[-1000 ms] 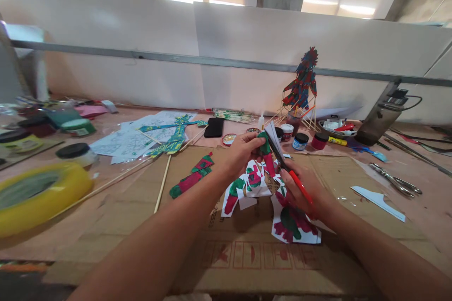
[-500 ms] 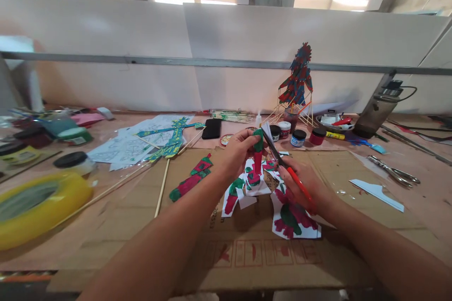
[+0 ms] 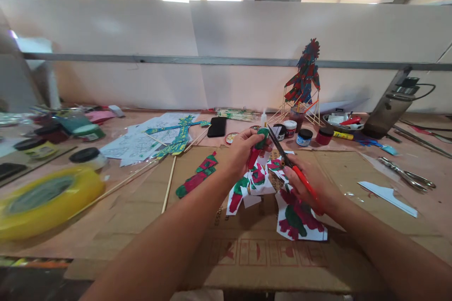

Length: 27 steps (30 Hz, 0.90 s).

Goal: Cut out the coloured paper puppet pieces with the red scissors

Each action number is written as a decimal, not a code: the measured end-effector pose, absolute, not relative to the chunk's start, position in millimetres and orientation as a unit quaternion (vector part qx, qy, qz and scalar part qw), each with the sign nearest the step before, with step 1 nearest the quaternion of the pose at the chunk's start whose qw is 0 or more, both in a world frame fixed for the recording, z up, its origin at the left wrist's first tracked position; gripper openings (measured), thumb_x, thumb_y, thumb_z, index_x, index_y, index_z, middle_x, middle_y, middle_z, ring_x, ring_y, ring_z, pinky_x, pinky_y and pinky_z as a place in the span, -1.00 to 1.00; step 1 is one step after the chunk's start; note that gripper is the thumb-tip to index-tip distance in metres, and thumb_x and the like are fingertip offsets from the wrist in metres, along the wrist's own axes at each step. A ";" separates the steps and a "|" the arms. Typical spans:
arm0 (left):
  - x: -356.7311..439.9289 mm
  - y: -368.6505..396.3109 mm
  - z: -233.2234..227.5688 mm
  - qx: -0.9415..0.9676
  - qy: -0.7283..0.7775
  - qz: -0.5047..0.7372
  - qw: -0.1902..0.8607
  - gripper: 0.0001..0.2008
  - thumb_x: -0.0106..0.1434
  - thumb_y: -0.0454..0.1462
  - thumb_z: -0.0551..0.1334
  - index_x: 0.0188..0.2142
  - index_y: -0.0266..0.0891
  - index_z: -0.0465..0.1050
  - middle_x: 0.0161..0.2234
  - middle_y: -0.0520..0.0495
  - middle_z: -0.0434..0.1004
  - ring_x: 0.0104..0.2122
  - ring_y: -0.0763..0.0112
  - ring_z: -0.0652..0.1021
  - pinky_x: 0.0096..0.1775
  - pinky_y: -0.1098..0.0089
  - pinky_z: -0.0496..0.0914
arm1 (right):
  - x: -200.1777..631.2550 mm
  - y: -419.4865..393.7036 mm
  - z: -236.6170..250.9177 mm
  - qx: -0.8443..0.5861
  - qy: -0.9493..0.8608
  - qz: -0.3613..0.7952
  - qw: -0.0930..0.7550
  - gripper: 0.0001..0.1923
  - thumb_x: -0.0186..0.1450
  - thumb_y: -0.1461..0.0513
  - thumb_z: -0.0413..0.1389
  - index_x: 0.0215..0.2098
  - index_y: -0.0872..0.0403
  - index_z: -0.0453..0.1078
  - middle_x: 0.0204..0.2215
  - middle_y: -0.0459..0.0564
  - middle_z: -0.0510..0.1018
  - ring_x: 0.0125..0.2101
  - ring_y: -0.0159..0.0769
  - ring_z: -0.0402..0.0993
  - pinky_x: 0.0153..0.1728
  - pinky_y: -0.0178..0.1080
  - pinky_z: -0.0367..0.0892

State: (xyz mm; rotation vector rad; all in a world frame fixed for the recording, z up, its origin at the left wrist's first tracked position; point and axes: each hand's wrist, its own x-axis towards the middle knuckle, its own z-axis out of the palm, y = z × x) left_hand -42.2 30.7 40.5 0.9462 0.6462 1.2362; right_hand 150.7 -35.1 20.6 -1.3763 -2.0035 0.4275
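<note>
A flattened cardboard sheet [image 3: 247,254] is spread over the near part of the tabletop [image 3: 416,225], presumably so that paint and blades are kept off the wood. On it, just past centre, a painted paper figure [image 3: 259,181] in red, green and white is lifted at its upper end while its lower flaps are left trailing on the cardboard; a wider painted flap [image 3: 298,221] lies at five o'clock from it.

The figure's green and red tip is pinched in the left hand [image 3: 243,150], whose grip is pressed together on the paper, thumb against fingertips, so that the edge is held taut and raised towards the blades. The red-handled scissors [image 3: 287,164] are held in the right hand [image 3: 310,186], whose grip is closed round the handles. The dark blades are pointed towards eleven o'clock and are touching or just beside the paper at the left hand's fingertips; how far they are parted cannot be told.

At nine o'clock from the hands, a cut-out red and green piece [image 3: 197,176] is laid flat, with thin wooden sticks [image 3: 168,183] beside it. Further left a yellow ring [image 3: 45,200] and a black-lidded jar [image 3: 88,157] are seen. At three o'clock a pale blue paper scrap [image 3: 388,195] and metal pliers [image 3: 406,174] are set well apart from the work.

Beyond the hands, small paint pots [image 3: 303,137] are grouped within reach at one o'clock, a black phone [image 3: 217,127] at eleven o'clock, and printed sheets with a green stick puppet [image 3: 176,138] further left. A finished puppet [image 3: 305,77] is propped upright against the back wall.
</note>
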 end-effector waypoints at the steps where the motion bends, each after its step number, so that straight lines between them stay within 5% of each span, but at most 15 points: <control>1: -41.3 29.8 40.2 0.420 0.282 0.547 0.667 -0.61 -0.08 -0.20 0.54 -0.43 -0.18 0.33 -0.47 -0.03 0.61 -0.50 0.39 0.58 -0.40 0.41 0.36 | 150.0 -36.2 22.2 -0.526 -0.766 0.173 0.328 -0.69 0.44 0.07 0.03 -0.06 0.03 0.54 -0.35 0.02 0.66 -0.31 -0.14 0.61 -0.28 -0.20 0.45; 8: -31.0 20.7 37.7 0.432 0.271 0.531 0.677 -0.67 -0.08 -0.20 0.59 -0.45 -0.24 0.49 -0.47 0.05 0.53 -0.46 0.51 0.52 -0.39 0.48 0.34 | 146.6 -40.3 30.0 -0.526 -0.751 0.215 0.336 -0.75 0.45 0.09 -0.05 -0.15 0.00 0.41 -0.61 -0.15 0.42 -0.52 -0.23 0.44 -0.42 -0.23 0.36; 21: -24.0 13.8 38.5 0.407 0.276 0.544 0.680 -0.67 -0.10 -0.24 0.59 -0.44 -0.22 0.49 -0.48 0.10 0.50 -0.50 0.55 0.46 -0.41 0.49 0.33 | 148.4 -39.8 23.3 -0.502 -0.743 0.271 0.349 -0.64 0.48 0.07 -0.06 0.11 0.02 0.41 -0.62 -0.21 0.41 -0.60 -0.27 0.39 -0.45 -0.23 0.37; 27: -24.2 14.5 38.6 0.419 0.267 0.533 0.685 -0.69 -0.11 -0.24 0.57 -0.49 -0.23 0.47 -0.52 0.09 0.48 -0.51 0.56 0.45 -0.40 0.49 0.32 | 147.3 -39.9 25.5 -0.502 -0.742 0.280 0.346 -0.68 0.48 0.03 -0.07 -0.04 0.02 0.40 -0.62 -0.20 0.41 -0.65 -0.30 0.33 -0.53 -0.25 0.31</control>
